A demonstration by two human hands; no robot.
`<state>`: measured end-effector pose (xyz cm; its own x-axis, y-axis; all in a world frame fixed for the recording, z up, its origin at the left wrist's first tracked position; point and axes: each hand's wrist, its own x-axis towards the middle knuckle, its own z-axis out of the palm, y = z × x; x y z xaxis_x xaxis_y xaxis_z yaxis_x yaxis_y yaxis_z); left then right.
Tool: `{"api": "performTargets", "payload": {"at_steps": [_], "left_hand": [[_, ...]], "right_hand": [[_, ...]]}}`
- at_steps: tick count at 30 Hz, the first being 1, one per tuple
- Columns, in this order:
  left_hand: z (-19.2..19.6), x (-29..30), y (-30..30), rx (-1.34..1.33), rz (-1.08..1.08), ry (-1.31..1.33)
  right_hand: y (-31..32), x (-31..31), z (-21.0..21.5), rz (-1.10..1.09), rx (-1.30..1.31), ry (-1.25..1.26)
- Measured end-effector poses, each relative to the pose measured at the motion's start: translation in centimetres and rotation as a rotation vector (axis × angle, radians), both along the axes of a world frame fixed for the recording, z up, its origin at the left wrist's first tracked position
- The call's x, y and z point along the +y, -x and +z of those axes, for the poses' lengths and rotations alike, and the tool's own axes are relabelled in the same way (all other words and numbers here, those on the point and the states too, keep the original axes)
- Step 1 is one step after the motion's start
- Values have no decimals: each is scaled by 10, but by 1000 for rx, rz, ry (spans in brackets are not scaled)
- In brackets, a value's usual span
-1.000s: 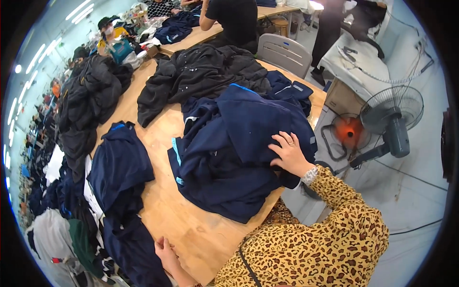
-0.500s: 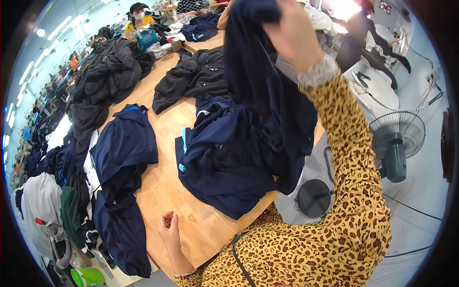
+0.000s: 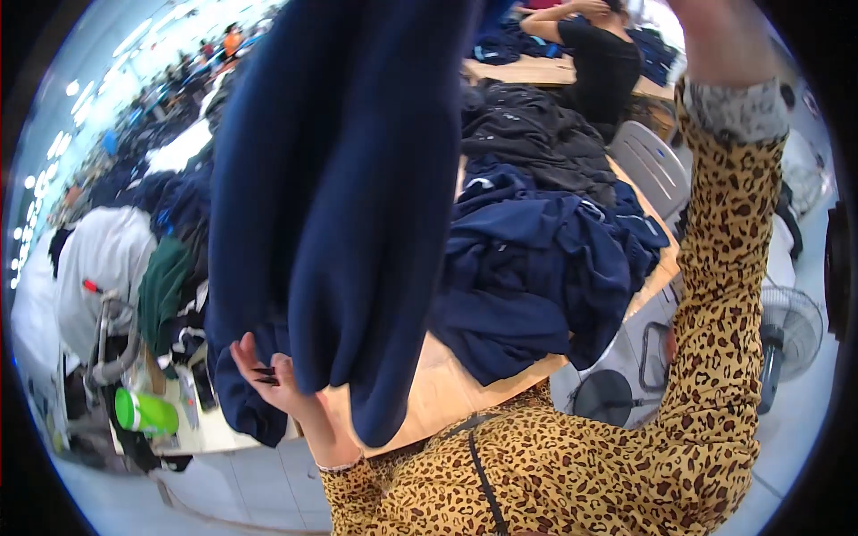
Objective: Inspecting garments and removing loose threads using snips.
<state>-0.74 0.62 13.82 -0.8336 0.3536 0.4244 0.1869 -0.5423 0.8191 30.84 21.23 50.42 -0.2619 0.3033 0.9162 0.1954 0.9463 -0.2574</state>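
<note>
A large navy garment (image 3: 375,205) hangs in long folds close in front, running up past the top edge. My left hand (image 3: 290,393) is by its lower folds, a small black tool (image 3: 264,376) between the fingers; its kind does not show clearly. My right hand (image 3: 728,45) is raised at the upper right, its fingers cut off by the top edge, so its grip is hidden. Another navy garment (image 3: 527,268) lies heaped on the wooden table (image 3: 433,380), right of the hanging one.
Dark grey garments (image 3: 536,134) are piled farther back. A person in a black top (image 3: 599,67) is beyond, near a grey chair (image 3: 652,170). To the right are a stool (image 3: 603,397) and a fan (image 3: 786,330). A green cup (image 3: 147,413) lies at the lower left.
The navy garment has swung up and left, now covering the left part of the table. My right hand has moved right. The view has turned, and my left hand's fingers have partly uncurled.
</note>
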Motion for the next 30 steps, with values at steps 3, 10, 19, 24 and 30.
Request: {"api": "performTargets", "payload": {"at_steps": [3, 10, 19, 24, 30], "left_hand": [[5, -28, 22, -77, 322, 114], [-64, -62, 16, 161, -53, 960], [-101, -109, 35, 209, -81, 1084], [-105, -64, 37, 415, -159, 1128], [-121, -51, 33, 452, -190, 1328]], "right_hand": [[3, 63, -53, 517, 316, 714], [61, 84, -292, -123, -175, 797], [104, -93, -409, 399, -461, 770], [136, -122, -418, 556, -516, 811], [140, -125, -415, 542, -513, 890]]}}
